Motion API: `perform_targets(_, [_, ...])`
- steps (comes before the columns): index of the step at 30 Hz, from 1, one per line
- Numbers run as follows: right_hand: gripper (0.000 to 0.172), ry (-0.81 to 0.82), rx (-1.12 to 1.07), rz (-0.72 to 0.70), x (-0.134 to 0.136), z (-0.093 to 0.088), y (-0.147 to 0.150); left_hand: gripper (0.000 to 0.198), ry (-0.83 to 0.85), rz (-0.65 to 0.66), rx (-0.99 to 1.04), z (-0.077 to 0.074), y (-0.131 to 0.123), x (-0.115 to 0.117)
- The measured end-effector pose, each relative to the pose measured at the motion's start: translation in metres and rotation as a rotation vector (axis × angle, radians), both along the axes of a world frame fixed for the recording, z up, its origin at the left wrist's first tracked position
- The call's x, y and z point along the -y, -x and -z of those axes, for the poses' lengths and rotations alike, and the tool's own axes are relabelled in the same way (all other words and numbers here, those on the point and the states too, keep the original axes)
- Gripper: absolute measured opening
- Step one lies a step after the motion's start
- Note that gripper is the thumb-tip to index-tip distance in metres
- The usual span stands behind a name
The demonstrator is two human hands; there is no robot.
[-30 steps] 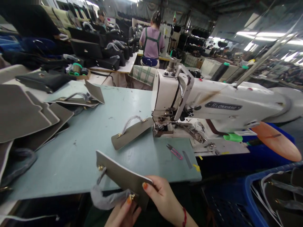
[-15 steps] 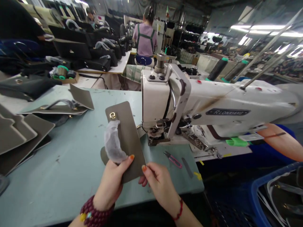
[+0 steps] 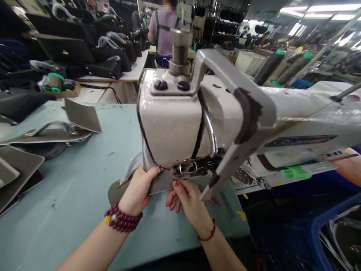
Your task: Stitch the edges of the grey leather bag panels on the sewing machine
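A grey-brown panel (image 3: 162,183) with a wrapped handle lies partly beneath the head of the white sewing machine (image 3: 172,124). My left hand (image 3: 138,192) grips its left part, thumb on top. At the panel's near right edge, my right hand (image 3: 187,199) pinches with thumb and forefinger, the other fingers curled below. The machine's head hides the panel's far part. Pink-handled snips (image 3: 216,201) lie to the right of my right hand, partly covered by the machine's guard.
Grey-brown panels (image 3: 25,169) are piled on the table (image 3: 84,210) at the left. A blue basket (image 3: 317,226) stands at the lower right. Black bags (image 3: 64,49) and a person in a purple shirt (image 3: 165,34) are farther back.
The panel and both hands have come in under the machine's head, and the panel now lies flatter. The view has moved closer to the machine, which looks larger.
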State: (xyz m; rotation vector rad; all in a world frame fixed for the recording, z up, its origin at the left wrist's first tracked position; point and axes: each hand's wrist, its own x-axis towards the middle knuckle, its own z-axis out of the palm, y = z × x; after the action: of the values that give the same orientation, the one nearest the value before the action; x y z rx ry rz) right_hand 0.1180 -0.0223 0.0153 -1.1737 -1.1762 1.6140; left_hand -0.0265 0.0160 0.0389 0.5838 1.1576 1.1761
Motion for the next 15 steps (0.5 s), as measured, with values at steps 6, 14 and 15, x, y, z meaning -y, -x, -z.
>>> perform_targets(6, [0.055, 0.011, -0.042, 0.043, -0.003, 0.005, 0.003, 0.041, -0.037, -0.004, -0.038, -0.012, -0.004, -0.013])
perform_targets(14, [0.054, -0.019, -0.053, 0.081, 0.000, 0.012, 0.006, 0.046, -0.134, 0.108, -0.085, -0.003, 0.005, -0.011])
perform_targets(15, [0.053, -0.022, -0.056, 0.085, 0.000, 0.014, 0.007, 0.043, -0.133, 0.137, -0.101, -0.003, 0.007, -0.010])
